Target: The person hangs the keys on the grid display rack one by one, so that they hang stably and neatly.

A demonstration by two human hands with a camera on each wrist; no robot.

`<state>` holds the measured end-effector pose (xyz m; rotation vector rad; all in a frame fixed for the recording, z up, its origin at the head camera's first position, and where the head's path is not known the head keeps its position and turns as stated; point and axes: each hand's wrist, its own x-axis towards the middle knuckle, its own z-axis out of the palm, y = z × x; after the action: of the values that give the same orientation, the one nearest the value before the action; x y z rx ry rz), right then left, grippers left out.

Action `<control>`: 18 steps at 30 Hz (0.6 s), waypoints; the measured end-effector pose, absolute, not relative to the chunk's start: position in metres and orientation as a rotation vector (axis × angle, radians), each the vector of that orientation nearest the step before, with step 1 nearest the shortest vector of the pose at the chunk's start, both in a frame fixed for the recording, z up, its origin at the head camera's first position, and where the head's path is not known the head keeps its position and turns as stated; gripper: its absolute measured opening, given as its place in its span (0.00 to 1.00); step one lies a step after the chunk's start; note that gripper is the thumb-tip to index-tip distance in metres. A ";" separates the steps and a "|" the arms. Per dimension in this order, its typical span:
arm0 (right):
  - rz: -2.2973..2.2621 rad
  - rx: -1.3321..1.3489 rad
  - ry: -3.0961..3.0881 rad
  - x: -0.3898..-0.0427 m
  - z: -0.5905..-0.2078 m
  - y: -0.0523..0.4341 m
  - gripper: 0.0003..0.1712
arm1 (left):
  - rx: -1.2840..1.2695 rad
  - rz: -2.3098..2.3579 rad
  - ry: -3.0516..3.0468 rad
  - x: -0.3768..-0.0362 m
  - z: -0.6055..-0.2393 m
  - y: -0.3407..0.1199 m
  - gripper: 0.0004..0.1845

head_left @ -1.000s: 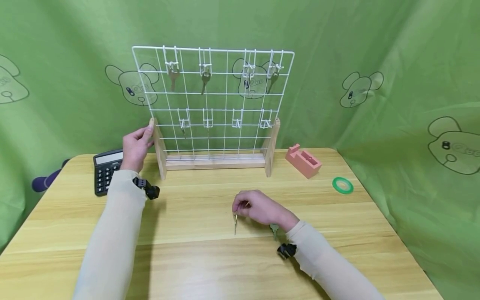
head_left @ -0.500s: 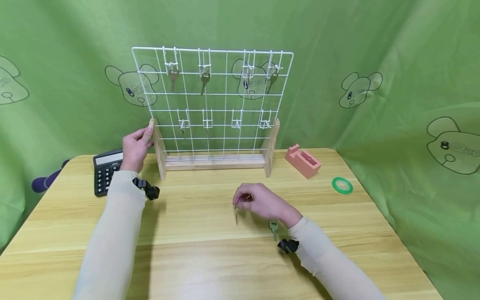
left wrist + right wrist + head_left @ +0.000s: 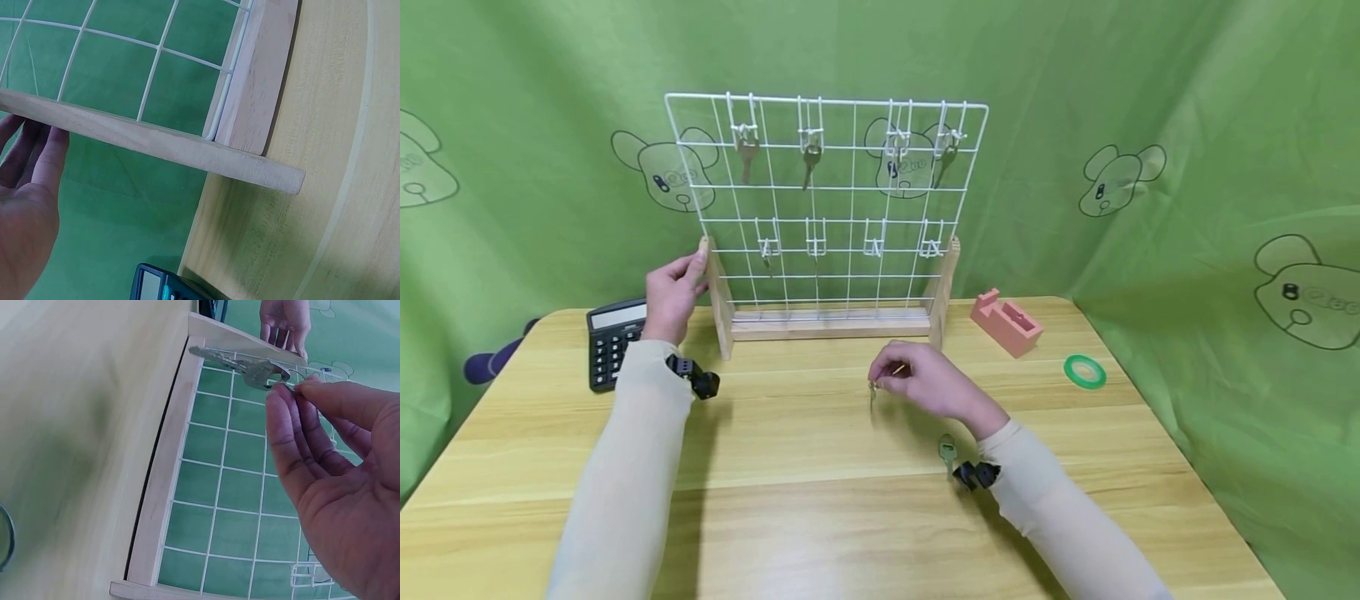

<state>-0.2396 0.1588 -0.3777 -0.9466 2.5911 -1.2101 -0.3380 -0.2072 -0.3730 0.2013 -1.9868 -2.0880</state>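
Observation:
My left hand point(image 3: 672, 300) holds the left wooden upright point(image 3: 718, 300) of a white wire grid rack point(image 3: 852, 187), thumb at its front edge. Out in front of the rack, above the table, my right hand point(image 3: 925, 379) pinches a metal key point(image 3: 256, 374) by a small ring between thumb and fingertips. The key's blade points away from the fingers in the right wrist view. Another key point(image 3: 947, 450) lies on the table near the right wrist. Keys hang on the upper row of hooks, such as this dark key point(image 3: 811, 162), and on the two left hooks of the lower row.
A black calculator point(image 3: 606, 350) lies left of the rack, beside the left forearm. To the right are a pink tape dispenser point(image 3: 1007, 323) and a green tape roll point(image 3: 1085, 372). Green curtain point(image 3: 1037, 83) hangs behind the table.
My right hand has lifted and moved away from me toward the rack, carrying the key. More of the key on the table shows. My left hand stays on the upright.

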 end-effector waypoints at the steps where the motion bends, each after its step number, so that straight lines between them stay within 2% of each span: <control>1: -1.223 -0.934 2.594 -0.240 -0.377 0.159 0.06 | 0.200 -2.086 -1.988 -0.338 -0.373 -0.207 0.29; 18: -1.338 -0.853 2.675 -0.250 -0.368 0.161 0.05 | 0.179 -2.078 -2.000 -0.336 -0.372 -0.208 0.28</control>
<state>-0.2503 0.1606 -0.3684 -0.8527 2.6753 -1.3383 -0.3359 -0.2075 -0.3725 0.1786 -2.0003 -2.0779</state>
